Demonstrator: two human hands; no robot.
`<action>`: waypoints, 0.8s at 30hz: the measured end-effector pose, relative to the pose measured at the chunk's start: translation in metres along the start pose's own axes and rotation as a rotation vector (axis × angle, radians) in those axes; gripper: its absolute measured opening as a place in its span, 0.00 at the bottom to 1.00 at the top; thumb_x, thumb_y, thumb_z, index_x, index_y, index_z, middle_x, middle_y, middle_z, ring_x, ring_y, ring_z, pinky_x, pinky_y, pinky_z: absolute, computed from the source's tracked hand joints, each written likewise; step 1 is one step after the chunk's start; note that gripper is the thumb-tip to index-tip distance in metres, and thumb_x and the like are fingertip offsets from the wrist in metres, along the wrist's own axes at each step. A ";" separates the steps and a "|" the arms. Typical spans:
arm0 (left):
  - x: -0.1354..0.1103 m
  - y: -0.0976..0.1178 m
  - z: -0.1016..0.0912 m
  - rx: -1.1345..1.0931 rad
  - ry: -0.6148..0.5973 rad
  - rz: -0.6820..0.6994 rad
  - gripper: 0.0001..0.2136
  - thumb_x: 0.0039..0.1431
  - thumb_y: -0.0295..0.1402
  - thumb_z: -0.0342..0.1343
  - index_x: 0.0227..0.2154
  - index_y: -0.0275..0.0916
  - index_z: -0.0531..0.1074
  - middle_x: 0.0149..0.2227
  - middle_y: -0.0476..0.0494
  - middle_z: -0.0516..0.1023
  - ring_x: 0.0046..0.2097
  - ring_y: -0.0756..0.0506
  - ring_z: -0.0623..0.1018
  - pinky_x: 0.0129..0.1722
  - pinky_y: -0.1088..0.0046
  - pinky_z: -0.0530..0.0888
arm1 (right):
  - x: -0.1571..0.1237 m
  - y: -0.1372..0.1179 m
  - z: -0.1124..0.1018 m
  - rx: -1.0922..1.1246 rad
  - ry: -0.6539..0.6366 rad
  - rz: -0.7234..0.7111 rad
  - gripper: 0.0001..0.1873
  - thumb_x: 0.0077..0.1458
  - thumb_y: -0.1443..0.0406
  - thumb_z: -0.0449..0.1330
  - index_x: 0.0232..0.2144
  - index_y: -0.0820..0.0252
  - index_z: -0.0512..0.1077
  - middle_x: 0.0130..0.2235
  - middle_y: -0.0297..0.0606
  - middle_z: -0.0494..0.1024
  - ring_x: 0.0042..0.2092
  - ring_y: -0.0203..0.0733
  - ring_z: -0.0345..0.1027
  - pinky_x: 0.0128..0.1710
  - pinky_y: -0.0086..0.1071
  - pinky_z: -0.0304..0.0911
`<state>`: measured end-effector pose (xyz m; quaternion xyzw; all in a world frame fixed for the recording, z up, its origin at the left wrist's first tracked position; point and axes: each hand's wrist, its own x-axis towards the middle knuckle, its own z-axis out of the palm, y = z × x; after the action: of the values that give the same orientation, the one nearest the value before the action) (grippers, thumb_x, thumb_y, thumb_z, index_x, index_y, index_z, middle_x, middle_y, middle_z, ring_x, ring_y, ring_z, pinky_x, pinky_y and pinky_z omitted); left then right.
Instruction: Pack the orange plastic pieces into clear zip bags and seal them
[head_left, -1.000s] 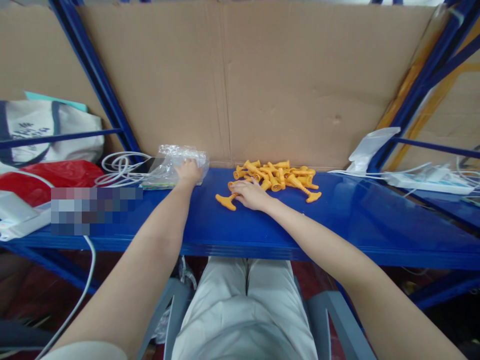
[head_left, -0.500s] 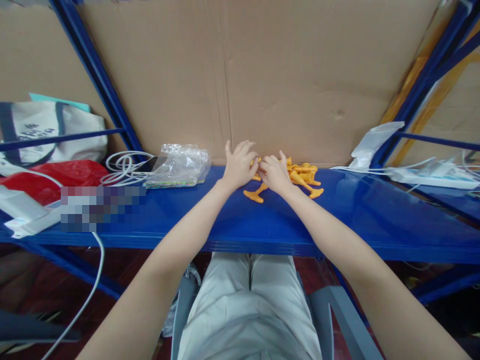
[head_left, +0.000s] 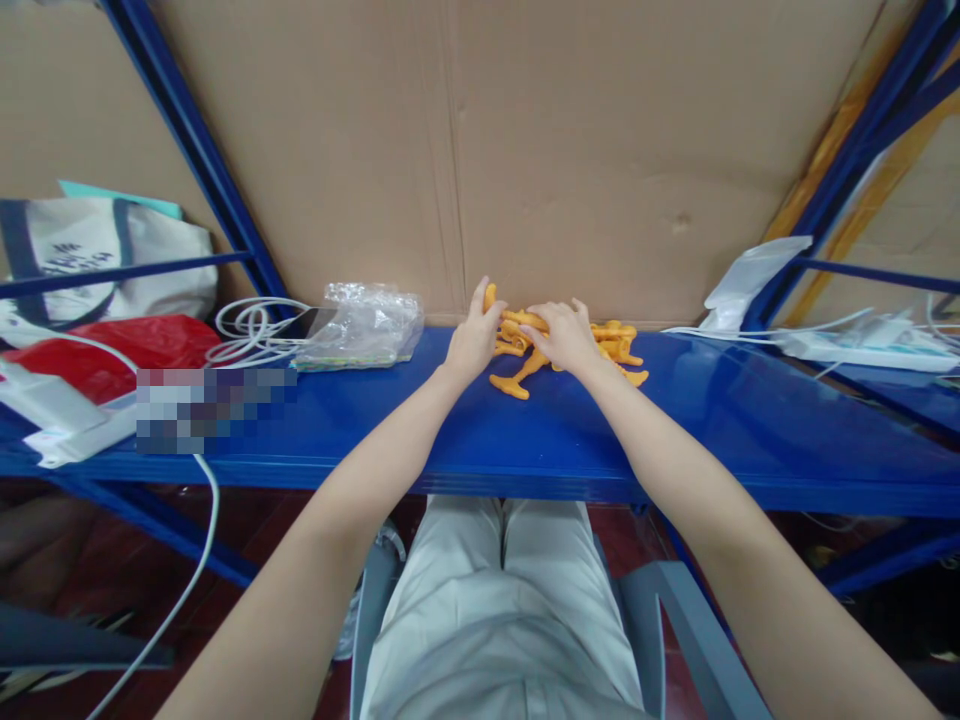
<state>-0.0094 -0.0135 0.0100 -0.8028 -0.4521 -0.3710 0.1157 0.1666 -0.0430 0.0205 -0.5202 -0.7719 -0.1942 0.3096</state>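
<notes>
A pile of small orange plastic parts (head_left: 611,345) lies on the blue metal shelf (head_left: 525,440) against the cardboard back wall. My left hand (head_left: 471,340) and my right hand (head_left: 562,335) meet at the pile's left end. Together they hold one long orange part (head_left: 517,317) between their fingers, just above the shelf. Another orange part (head_left: 516,380) lies loose on the shelf right below my hands.
A crumpled clear plastic bag (head_left: 364,325) sits left of the pile, beside coiled white cable (head_left: 251,330). Farther left are a red bag (head_left: 112,345) and a white tote (head_left: 97,255). White cables and packets (head_left: 862,340) lie at the right. Blue rack posts frame both sides.
My left hand left the clear plastic bag and moved right to the orange pile. Both hands now grip one orange part, lifted slightly above the shelf.
</notes>
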 end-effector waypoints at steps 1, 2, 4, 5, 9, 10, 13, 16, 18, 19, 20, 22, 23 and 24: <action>-0.001 0.000 -0.002 0.020 -0.015 -0.031 0.18 0.69 0.31 0.43 0.59 0.44 0.66 0.66 0.36 0.59 0.57 0.38 0.75 0.50 0.64 0.75 | 0.000 0.000 0.000 0.006 -0.014 0.006 0.20 0.66 0.60 0.49 0.52 0.61 0.73 0.51 0.51 0.77 0.54 0.55 0.67 0.61 0.56 0.46; -0.001 0.001 -0.004 0.043 -0.033 -0.057 0.19 0.69 0.32 0.44 0.61 0.46 0.64 0.63 0.36 0.63 0.55 0.39 0.76 0.50 0.64 0.75 | 0.000 0.000 0.000 0.009 -0.032 0.007 0.20 0.66 0.60 0.49 0.52 0.62 0.72 0.52 0.51 0.77 0.55 0.55 0.67 0.61 0.56 0.46; -0.003 0.003 -0.008 0.088 -0.074 -0.094 0.22 0.69 0.33 0.46 0.64 0.48 0.61 0.55 0.37 0.68 0.51 0.41 0.79 0.48 0.66 0.76 | 0.000 -0.001 0.000 0.010 -0.068 0.006 0.18 0.66 0.61 0.49 0.51 0.61 0.72 0.51 0.51 0.78 0.54 0.55 0.68 0.61 0.56 0.45; -0.003 0.005 -0.010 0.103 -0.094 -0.106 0.22 0.69 0.33 0.47 0.65 0.49 0.60 0.53 0.38 0.69 0.49 0.41 0.79 0.47 0.66 0.76 | 0.000 -0.001 -0.001 0.007 -0.081 0.004 0.17 0.65 0.62 0.50 0.51 0.61 0.72 0.51 0.51 0.78 0.54 0.56 0.68 0.61 0.57 0.45; -0.006 0.009 -0.012 0.089 -0.123 -0.110 0.19 0.68 0.33 0.49 0.61 0.46 0.65 0.52 0.38 0.70 0.48 0.41 0.79 0.45 0.65 0.76 | -0.001 0.000 -0.002 -0.015 -0.092 0.005 0.15 0.64 0.63 0.51 0.49 0.60 0.72 0.48 0.50 0.79 0.52 0.56 0.68 0.60 0.57 0.44; -0.006 0.008 -0.010 0.068 -0.117 -0.101 0.18 0.68 0.33 0.49 0.59 0.45 0.66 0.52 0.37 0.71 0.48 0.40 0.79 0.46 0.64 0.76 | -0.001 0.000 -0.003 -0.024 -0.089 0.003 0.15 0.64 0.63 0.51 0.48 0.60 0.72 0.48 0.50 0.79 0.52 0.55 0.68 0.60 0.57 0.44; -0.005 0.002 -0.002 -0.021 -0.097 -0.056 0.15 0.67 0.32 0.50 0.55 0.44 0.68 0.52 0.37 0.73 0.49 0.40 0.79 0.48 0.62 0.76 | -0.002 0.002 -0.003 -0.062 -0.089 -0.023 0.15 0.64 0.63 0.51 0.48 0.60 0.72 0.48 0.50 0.79 0.51 0.55 0.67 0.60 0.57 0.43; -0.003 -0.006 0.005 -0.095 -0.099 -0.028 0.15 0.65 0.29 0.51 0.53 0.42 0.69 0.51 0.38 0.75 0.51 0.41 0.77 0.52 0.61 0.74 | -0.003 0.000 -0.004 -0.100 -0.101 -0.052 0.14 0.64 0.64 0.52 0.47 0.62 0.72 0.48 0.50 0.79 0.51 0.55 0.68 0.60 0.56 0.43; -0.001 -0.010 0.006 -0.110 -0.117 -0.028 0.14 0.64 0.28 0.51 0.52 0.40 0.70 0.49 0.38 0.77 0.51 0.42 0.77 0.53 0.63 0.73 | -0.002 -0.003 -0.004 -0.114 -0.108 -0.061 0.14 0.64 0.64 0.52 0.47 0.63 0.73 0.48 0.51 0.79 0.51 0.55 0.68 0.60 0.55 0.44; -0.001 -0.012 0.006 -0.107 -0.125 -0.028 0.13 0.64 0.27 0.50 0.51 0.40 0.70 0.49 0.38 0.77 0.51 0.42 0.77 0.53 0.63 0.73 | -0.002 -0.005 -0.005 -0.113 -0.108 -0.062 0.13 0.64 0.65 0.53 0.47 0.63 0.73 0.48 0.52 0.79 0.52 0.55 0.68 0.60 0.55 0.44; -0.001 -0.012 0.005 -0.098 -0.130 -0.026 0.13 0.65 0.27 0.50 0.51 0.40 0.70 0.48 0.38 0.77 0.51 0.42 0.76 0.53 0.63 0.73 | -0.002 -0.006 -0.006 -0.105 -0.109 -0.060 0.13 0.63 0.65 0.53 0.47 0.63 0.73 0.48 0.52 0.79 0.52 0.55 0.69 0.60 0.55 0.45; -0.002 -0.011 0.000 -0.062 -0.133 -0.018 0.13 0.65 0.28 0.50 0.51 0.40 0.70 0.49 0.38 0.76 0.52 0.41 0.76 0.52 0.63 0.73 | -0.001 -0.007 -0.008 -0.061 -0.140 -0.036 0.14 0.63 0.64 0.55 0.48 0.64 0.73 0.48 0.51 0.79 0.51 0.54 0.70 0.58 0.51 0.51; -0.003 -0.009 -0.003 -0.037 -0.136 -0.011 0.13 0.65 0.29 0.50 0.51 0.40 0.70 0.49 0.38 0.75 0.52 0.41 0.76 0.51 0.63 0.73 | -0.001 -0.008 -0.009 -0.030 -0.171 -0.011 0.15 0.62 0.63 0.56 0.49 0.64 0.72 0.47 0.50 0.80 0.49 0.53 0.71 0.55 0.48 0.55; -0.004 -0.007 -0.005 -0.012 -0.144 0.002 0.13 0.66 0.31 0.50 0.52 0.41 0.70 0.50 0.37 0.74 0.51 0.40 0.76 0.50 0.63 0.74 | -0.001 -0.007 -0.010 0.002 -0.211 0.018 0.17 0.61 0.62 0.57 0.49 0.63 0.72 0.46 0.49 0.80 0.48 0.52 0.72 0.52 0.45 0.58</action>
<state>-0.0188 -0.0151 0.0098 -0.8285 -0.4562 -0.3150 0.0786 0.1630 -0.0532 0.0273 -0.5442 -0.7958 -0.1346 0.2288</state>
